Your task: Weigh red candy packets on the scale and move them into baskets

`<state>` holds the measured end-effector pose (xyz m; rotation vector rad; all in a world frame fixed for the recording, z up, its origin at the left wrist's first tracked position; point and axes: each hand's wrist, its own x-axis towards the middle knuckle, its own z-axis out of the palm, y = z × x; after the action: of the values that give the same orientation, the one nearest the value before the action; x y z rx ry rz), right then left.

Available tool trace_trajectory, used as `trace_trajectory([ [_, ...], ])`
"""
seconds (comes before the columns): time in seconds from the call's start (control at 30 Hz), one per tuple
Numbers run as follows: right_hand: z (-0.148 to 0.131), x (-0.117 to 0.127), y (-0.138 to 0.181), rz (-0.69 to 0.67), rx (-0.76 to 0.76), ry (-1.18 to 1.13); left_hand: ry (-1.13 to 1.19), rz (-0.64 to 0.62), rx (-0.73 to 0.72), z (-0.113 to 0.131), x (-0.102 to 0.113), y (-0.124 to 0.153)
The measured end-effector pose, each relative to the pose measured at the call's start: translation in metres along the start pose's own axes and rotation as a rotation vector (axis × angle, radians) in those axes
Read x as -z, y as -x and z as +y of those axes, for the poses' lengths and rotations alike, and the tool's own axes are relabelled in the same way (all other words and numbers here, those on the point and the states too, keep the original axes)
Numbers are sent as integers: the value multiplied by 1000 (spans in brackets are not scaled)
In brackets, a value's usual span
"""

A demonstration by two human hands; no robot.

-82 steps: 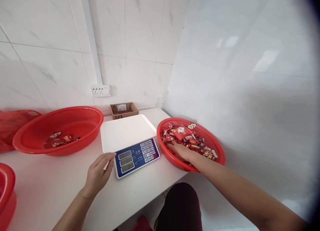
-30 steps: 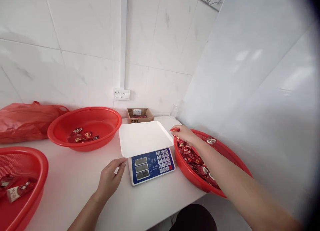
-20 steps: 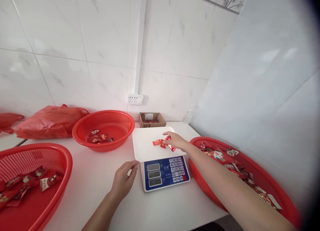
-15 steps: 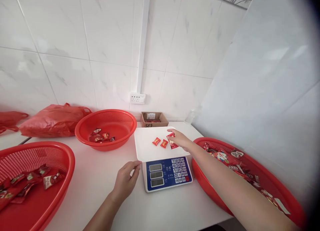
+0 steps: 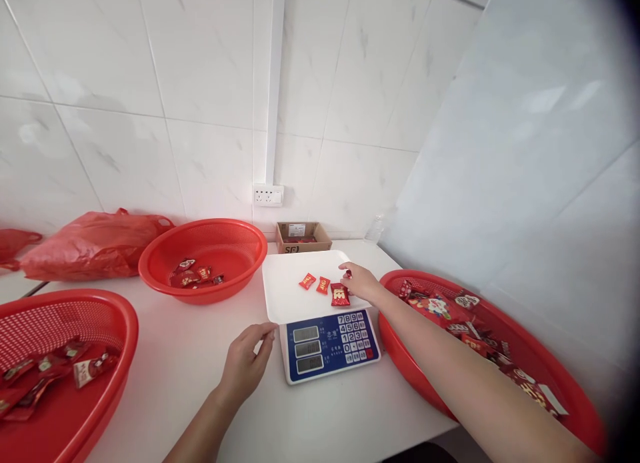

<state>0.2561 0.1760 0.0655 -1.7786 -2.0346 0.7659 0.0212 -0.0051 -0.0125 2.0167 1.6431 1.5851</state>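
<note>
Box [image 5: 303,236], front face: "SF" is printed in black. A white label [image 5: 296,229] is stuck higher up, print too small to be read. Scale [image 5: 330,346], blue panel: keypad [image 5: 354,329] digits 7 8 9, 4 5 6, 1 2 3, 0 are made out. Small white characters beside the keys and the three displays [image 5: 307,348] are not legible. Wrappers [image 5: 340,295] on the tray: yellow characters are seen, unreadable.

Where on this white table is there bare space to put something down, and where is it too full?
Bare: the table between the left basket, the back basket and the left hand; also the strip in front of the scale. Crowded: the scale's tray near the candies and the right hand, and the narrow gap to the right basket.
</note>
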Motion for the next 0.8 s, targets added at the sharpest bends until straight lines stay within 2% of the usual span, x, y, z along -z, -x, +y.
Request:
trace_trajectory([
  [0.3, -16, -3, 15, -134, -29, 86, 7, -13, 6, -1, 1, 1],
  [0.47, -21, 0, 27, -106, 133, 201, 2, -2, -3, 2, 2, 0],
  [0.63, -23, -4, 36, -244, 306, 201, 4, 7, -11, 2, 1, 0],
  [0.8, -29, -24, 37, -150, 354, 108, 6, -5, -1, 0, 1, 1],
])
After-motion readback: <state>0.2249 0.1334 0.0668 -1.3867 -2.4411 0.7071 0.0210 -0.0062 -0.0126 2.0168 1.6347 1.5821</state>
